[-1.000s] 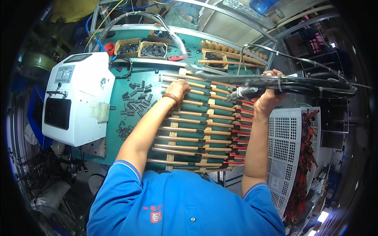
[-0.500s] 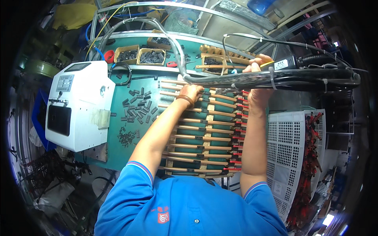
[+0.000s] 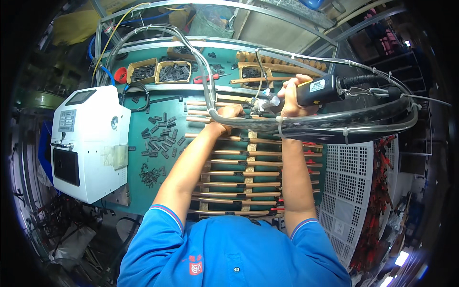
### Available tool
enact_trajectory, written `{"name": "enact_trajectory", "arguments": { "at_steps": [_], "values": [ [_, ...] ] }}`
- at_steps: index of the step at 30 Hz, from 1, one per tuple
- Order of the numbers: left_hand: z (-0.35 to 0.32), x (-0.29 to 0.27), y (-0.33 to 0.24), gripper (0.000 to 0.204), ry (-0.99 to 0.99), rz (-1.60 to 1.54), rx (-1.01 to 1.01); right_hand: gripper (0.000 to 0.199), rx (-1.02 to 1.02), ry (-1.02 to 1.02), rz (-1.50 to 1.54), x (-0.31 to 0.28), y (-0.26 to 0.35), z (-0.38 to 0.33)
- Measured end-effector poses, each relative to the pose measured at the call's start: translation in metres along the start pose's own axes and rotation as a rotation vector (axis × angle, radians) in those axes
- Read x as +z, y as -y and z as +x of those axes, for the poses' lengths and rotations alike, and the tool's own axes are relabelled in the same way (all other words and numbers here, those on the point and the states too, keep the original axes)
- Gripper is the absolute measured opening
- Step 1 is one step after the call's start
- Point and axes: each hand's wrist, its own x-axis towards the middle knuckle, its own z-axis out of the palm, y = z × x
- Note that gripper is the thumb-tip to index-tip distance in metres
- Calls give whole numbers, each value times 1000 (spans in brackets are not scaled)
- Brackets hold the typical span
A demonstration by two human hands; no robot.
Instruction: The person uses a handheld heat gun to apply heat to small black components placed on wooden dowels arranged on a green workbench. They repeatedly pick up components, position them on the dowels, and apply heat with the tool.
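My right hand [image 3: 295, 99] is wrapped around a black electric screwdriver [image 3: 319, 91] with a white label. Its silver nose [image 3: 267, 104] points left, close to my left hand [image 3: 231, 113]. That hand is closed over one of the far wooden rods [image 3: 203, 104], its fingers partly hidden by a thick cable bundle [image 3: 315, 126]. Several more rods [image 3: 224, 163] lie side by side toward me, with small black pieces [image 3: 245, 174] on them and red parts [image 3: 277, 209] at some right ends. They rest across pale wooden supports [image 3: 248, 179].
Loose black plates [image 3: 162, 136] and a heap of small screws [image 3: 152, 175] lie on the green bench at left, beside a white machine [image 3: 91, 143]. Boxes of black parts [image 3: 173, 71] and a red-handled tool [image 3: 206, 79] stand behind. White perforated crates [image 3: 349, 177] are at right.
My right hand has brought the screwdriver left and nearer my left hand, its nose now showing. The cable bundle has swung lower. My left hand stays at the far rods; the view has shifted slightly.
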Motion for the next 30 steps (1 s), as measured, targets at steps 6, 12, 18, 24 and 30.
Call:
{"name": "enact_trajectory", "arguments": {
  "at_steps": [6,12,18,24,30],
  "values": [
    [10,0,20,16,27,-233,108,25,29,19,49,-5,-10,2],
    [3,-3,9,16,-50,-102,139,24,45,-17,53,0,-12,-3],
    [2,-10,0,19,32,-91,21,23,-32,16,-151,3,-23,-10],
    [1,-2,6,16,-37,-81,97,26,28,-32,-63,-5,-32,-11],
    [0,-7,0,16,-48,-24,123,27,68,-3,-79,-15,-39,-5]
  ]
}}
